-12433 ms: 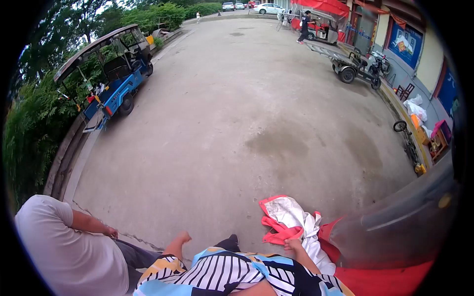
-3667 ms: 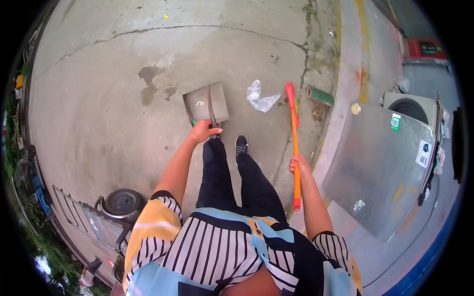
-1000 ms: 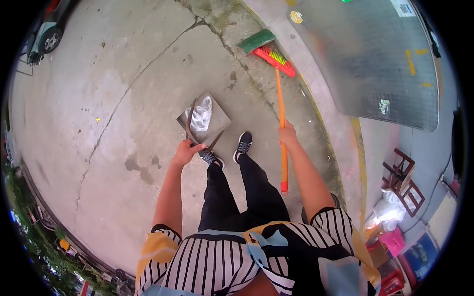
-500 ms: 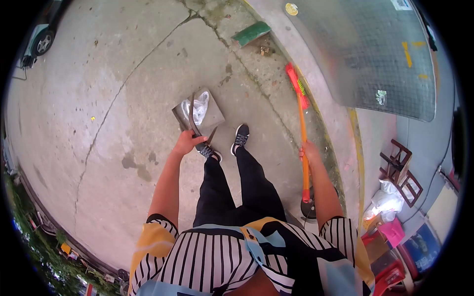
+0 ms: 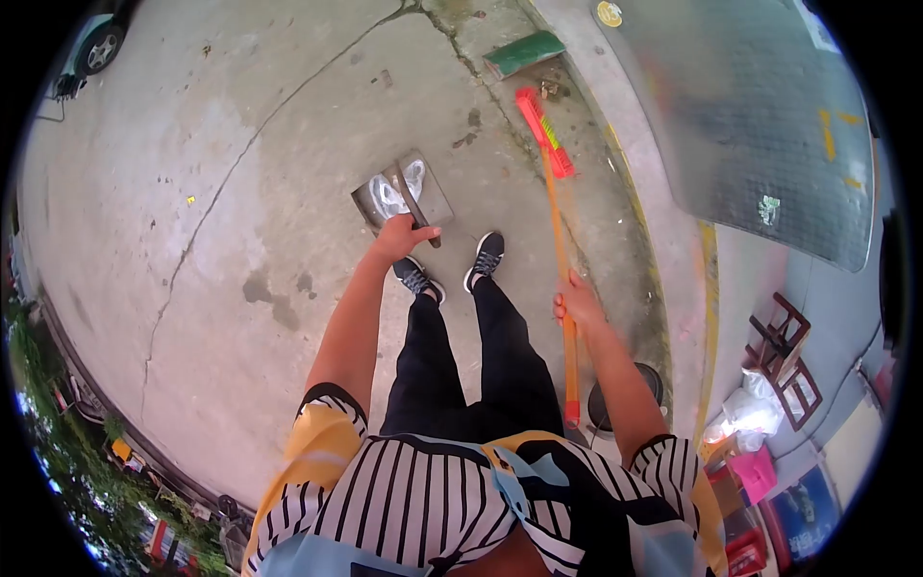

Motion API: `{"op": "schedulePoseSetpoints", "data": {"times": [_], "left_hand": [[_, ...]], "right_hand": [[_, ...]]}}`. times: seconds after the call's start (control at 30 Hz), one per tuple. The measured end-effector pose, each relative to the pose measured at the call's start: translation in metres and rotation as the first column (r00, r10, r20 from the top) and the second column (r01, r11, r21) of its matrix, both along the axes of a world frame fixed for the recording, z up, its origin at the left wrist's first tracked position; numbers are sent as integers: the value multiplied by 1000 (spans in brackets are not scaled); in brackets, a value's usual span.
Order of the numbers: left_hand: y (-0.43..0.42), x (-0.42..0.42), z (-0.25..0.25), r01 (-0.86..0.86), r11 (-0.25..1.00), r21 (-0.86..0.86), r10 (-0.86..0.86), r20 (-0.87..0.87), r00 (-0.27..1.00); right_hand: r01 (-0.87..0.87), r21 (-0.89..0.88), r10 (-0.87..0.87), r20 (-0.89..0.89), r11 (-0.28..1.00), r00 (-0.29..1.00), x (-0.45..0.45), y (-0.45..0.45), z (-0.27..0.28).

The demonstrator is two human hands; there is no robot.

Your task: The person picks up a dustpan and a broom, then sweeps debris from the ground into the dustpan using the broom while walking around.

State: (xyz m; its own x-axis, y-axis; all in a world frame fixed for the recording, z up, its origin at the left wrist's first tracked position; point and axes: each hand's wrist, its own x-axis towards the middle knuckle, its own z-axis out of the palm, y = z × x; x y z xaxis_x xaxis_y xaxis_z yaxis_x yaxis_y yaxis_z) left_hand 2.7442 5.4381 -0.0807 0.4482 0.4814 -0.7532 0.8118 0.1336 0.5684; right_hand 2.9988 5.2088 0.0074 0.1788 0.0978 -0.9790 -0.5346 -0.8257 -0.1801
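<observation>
My left hand (image 5: 399,238) is closed round the dark handle of a grey dustpan (image 5: 437,190), thumb sticking out to the right. A crumpled clear plastic bag (image 5: 386,200) lies inside the pan, in front of my feet. My right hand (image 5: 580,300) grips the orange stick of a broom (image 5: 558,216) partway along, its lower end near my right thigh. The red broom head (image 5: 544,130) with yellow-green bristles is farther forward, close to the ground at the right.
A green curved piece (image 5: 524,54) lies by the kerb, with small debris (image 5: 553,89) beside it. A large glass sheet (image 5: 750,115) leans at the right. A dark round container (image 5: 615,409) stands by my right forearm. Wooden stools (image 5: 784,337) and bags are farther right.
The broom head has swung left, away from the kerb, with my right hand moving the stick leftward. My left hand has moved forward and the dustpan handle has tilted the other way.
</observation>
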Motion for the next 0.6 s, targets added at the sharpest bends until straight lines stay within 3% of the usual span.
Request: {"op": "schedulePoseSetpoints", "data": {"times": [0.07, 0.27, 0.37, 0.47, 0.57, 0.6], "left_hand": [[-3, 6, 8, -5, 999, -34, 6, 32, 999], [-4, -6, -21, 11, 1000, -15, -11, 0, 1000], [-4, -18, -2, 2, 1000, 14, -2, -14, 1000], [0, -28, -2, 27, 1000, 2, -27, -13, 1000], [-5, -32, -14, 54, 999, 1, -54, 2, 999], [-5, -31, -16, 51, 999, 0, -51, 21, 998]], "right_hand": [[-81, 42, 84, -95, 996, 992, -43, 14, 15], [102, 188, 20, -556, 977, 831, -35, 0, 74], [125, 175, -44, -407, 977, 912, -25, -18, 111], [6, 121, 8, -117, 993, 993, -10, -37, 110], [-77, 6, 77, 34, 997, 996, 4, -45, 46], [-12, 13, 13, -47, 1000, 999, -1, -41, 28]]}}
